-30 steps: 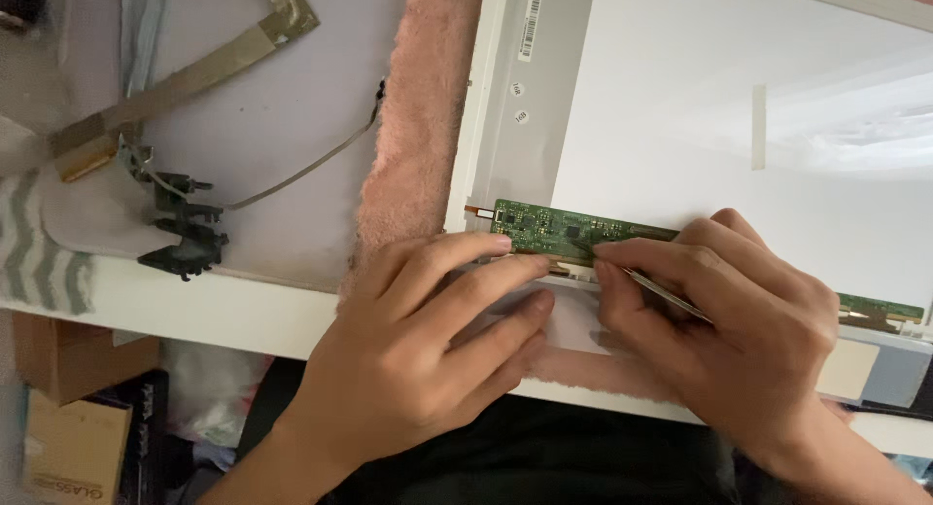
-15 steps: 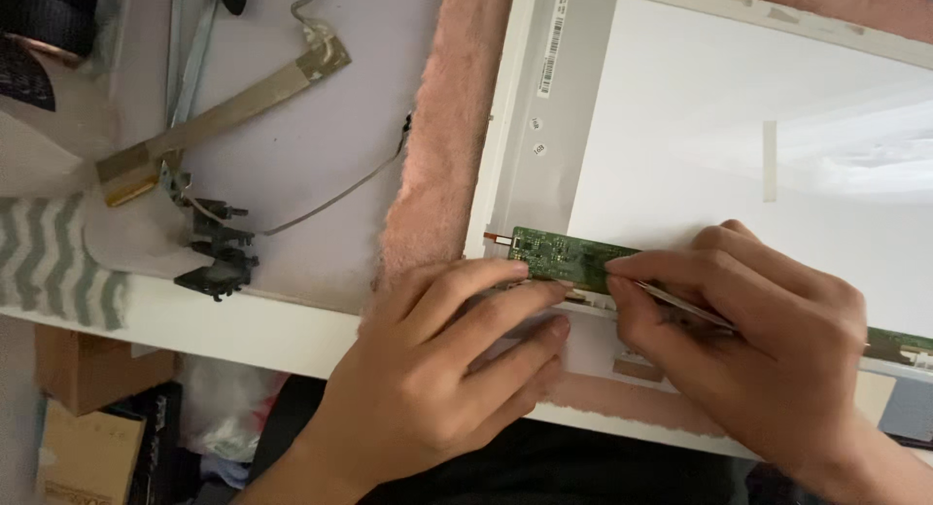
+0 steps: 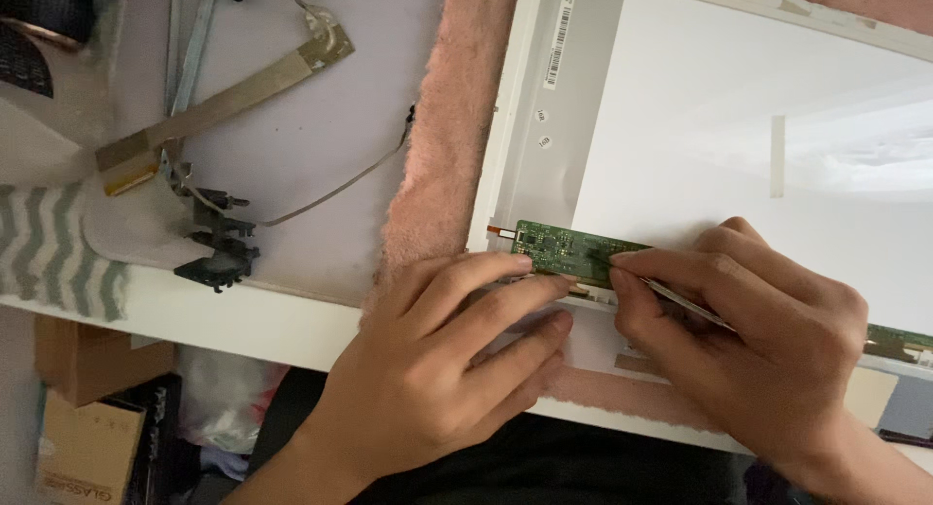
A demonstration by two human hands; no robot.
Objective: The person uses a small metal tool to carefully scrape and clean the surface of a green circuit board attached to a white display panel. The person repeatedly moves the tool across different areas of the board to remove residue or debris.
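We are working on a bare display panel point(image 3: 739, 126) that is lying face down on a pink fleece cloth point(image 3: 442, 155) on the white counter point(image 3: 243, 315). A narrow green circuit board point(image 3: 573, 249) is running along the panel's near edge, and both hands are meeting at it.

Our left hand point(image 3: 437, 369) is lying flat with its fingers stretched out together; the fingertips point(image 3: 520, 264) are pressing on the panel edge just below the left end of the circuit board. This hand is holding nothing.

Our right hand point(image 3: 748, 335) is closing around a thin metal tool point(image 3: 695, 306) (tweezers or a fine pick; we cannot tell which), gripping it between thumb and fingers. The index fingertip is touching the circuit board near its middle, and the tool's working tip is hidden under the fingers.

To the left of the cloth, well apart from the hands, a flat ribbon cable point(image 3: 224, 102), a thin grey wire point(image 3: 330, 189) and a black plastic hinge piece point(image 3: 219, 257) are lying on the counter. A cardboard box point(image 3: 87, 447) is sitting below the counter edge.
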